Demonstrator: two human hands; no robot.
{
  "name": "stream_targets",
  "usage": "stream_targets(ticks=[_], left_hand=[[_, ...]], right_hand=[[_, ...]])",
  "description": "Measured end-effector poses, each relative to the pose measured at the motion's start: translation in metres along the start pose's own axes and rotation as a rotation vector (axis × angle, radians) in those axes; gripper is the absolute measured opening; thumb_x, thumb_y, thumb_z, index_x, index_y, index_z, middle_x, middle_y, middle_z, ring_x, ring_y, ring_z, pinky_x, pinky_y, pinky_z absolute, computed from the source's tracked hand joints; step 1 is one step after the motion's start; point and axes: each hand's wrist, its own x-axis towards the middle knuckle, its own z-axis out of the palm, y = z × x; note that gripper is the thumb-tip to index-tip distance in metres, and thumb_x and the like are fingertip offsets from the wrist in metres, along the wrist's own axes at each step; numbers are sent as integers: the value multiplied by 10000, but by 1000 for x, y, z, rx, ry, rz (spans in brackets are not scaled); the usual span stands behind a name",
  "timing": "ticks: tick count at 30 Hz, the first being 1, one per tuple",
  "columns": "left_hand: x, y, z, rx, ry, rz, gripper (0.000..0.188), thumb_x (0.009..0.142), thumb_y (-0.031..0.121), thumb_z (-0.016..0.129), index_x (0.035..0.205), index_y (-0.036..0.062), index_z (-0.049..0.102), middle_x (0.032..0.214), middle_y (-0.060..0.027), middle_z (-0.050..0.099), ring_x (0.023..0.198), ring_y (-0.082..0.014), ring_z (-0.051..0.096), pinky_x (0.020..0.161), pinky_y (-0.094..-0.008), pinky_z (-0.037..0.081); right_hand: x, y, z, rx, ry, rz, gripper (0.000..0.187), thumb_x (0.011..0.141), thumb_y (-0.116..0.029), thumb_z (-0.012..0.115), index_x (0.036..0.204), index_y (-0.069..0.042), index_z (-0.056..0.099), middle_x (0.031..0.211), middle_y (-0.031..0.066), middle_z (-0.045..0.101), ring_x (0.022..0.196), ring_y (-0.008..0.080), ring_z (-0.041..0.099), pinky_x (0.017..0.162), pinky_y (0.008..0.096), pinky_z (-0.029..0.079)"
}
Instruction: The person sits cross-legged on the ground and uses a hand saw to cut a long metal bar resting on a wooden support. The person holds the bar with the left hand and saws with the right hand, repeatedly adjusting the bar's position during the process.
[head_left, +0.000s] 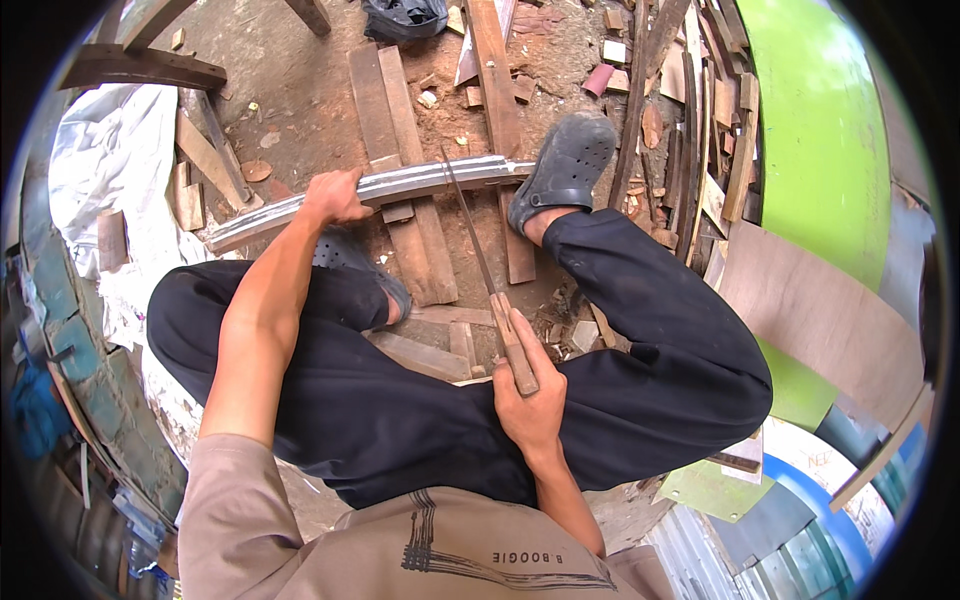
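Observation:
A long wooden strip point(270, 215) with white and grey paint on its face lies crosswise in front of me, over several bare planks point(430, 245). My left hand point(337, 197) is closed round it left of the middle. In my right hand point(530, 408) is the wooden handle of a handsaw point(484, 262), close to my lap. Its thin blade points away from me, seen almost edge-on, and crosses the strip right of my left hand. Whether the teeth are in the wood I cannot tell. My right clog point(575, 160) is at the strip's right end.
Wood offcuts point(735, 150) are heaped along the right, beside a bright green panel point(820, 120) and a curved plywood sheet point(815, 290). White sheeting point(110, 170) covers ground at left. A wooden frame point(150, 68) stands far left, and a black plastic bag point(405, 18) lies at the back.

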Motion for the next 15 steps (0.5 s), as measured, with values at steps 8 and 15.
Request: stream_targets(ticks=[8,15], left_hand=[[-3,5,-4,-16,-10,-17,641,710,416,782,1204,27,654,1073,-234,736,1057,-404,693,943,-486,532],[-1,3,-5,3,-8,1,616,714,417,787,1167,20,657,1025,-246,738,1026,-413,698,930,-487,536]], right_hand=[[-4,0,5,24,-51,139,556,884,18,589,1437,53,546,1364,261,647,1278,311,637,1036,344,502],[-9,1,3,-5,-48,87,588,866,19,583,1453,30,539,1338,271,653,1253,325,650,1004,357,521]])
